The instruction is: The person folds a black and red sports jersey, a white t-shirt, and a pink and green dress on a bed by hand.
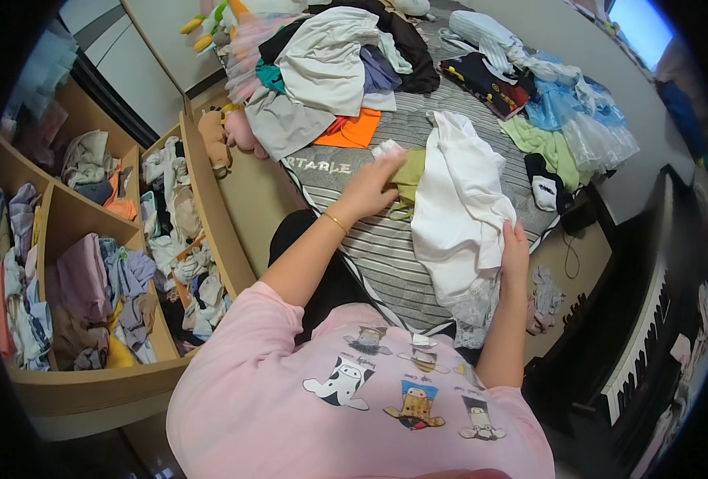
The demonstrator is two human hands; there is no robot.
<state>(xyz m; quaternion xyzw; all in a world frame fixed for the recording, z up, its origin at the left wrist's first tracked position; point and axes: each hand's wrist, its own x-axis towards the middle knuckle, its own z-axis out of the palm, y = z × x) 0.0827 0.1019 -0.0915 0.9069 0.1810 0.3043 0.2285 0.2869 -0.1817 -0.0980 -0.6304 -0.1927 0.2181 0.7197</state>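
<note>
A person's right hand [517,251] grips the edge of a white garment [459,199] on a striped bed [390,275], centre frame. The left hand [374,185], well apart, touches olive cloth [411,173], its grip unclear; piled clothes [326,64] fill upper centre.

To my L I've got a wood drawer [106,380] w/ dividers, packed w/ misc. clothes [82,275]. Brown plush [212,137] & pink plush [243,134] sit btwn it & the gray striped cover [382,275]. Far R of me: blue plastic bag [557,104] by a clear one, bunched up. Nearer R: black keyboard instr. [627,375] w/ white keys, thin blk. cord [567,257] on the floor [579,271].
</note>
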